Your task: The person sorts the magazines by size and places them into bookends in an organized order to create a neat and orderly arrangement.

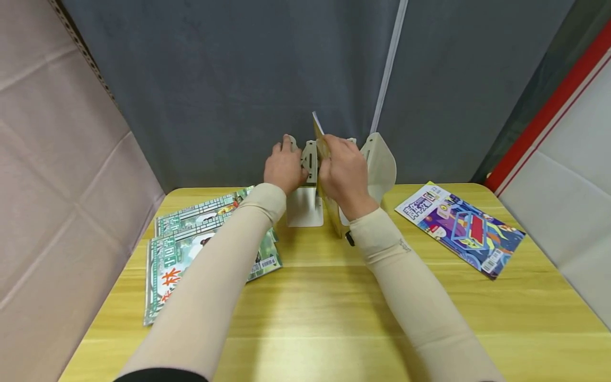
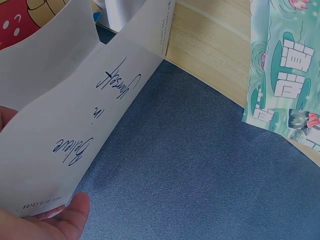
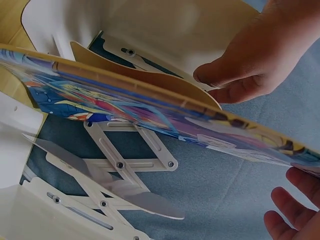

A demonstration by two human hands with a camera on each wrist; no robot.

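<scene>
A thin yellow-edged magazine (image 1: 321, 139) is held upright by the right hand (image 1: 345, 172), fingers curled round its top edge, at the far middle of the light wooden desk (image 1: 334, 297). It is being stood among the dividers of a cream-white expanding metal book rack (image 1: 382, 164). The left hand (image 1: 284, 167) is placed on a left divider plate of the rack, with its fingers curled over the plate's upper edge.

Risk, as judged: the magazine is limp and bows under its own weight, so it may sag or slide out between the plates if released before it is supported on both sides. The rack is light and extendable; uneven pressure from the left hand could shift it or close the slot.

Two green illustrated magazines (image 1: 200, 239) are seen lying flat at the left of the desk, and a blue-and-purple magazine (image 1: 460, 228) lies flat at the right, well apart from the rack.

View differences: only the right wrist view shows the scissor-link slats (image 3: 125, 160) joining the plates and the curve of the magazine's cover (image 3: 150, 107). Only the left wrist view shows blue script printed on the divider (image 2: 90, 125), with a fingertip (image 2: 70, 215) at its lower edge. The overall layout is given by the head view alone.
</scene>
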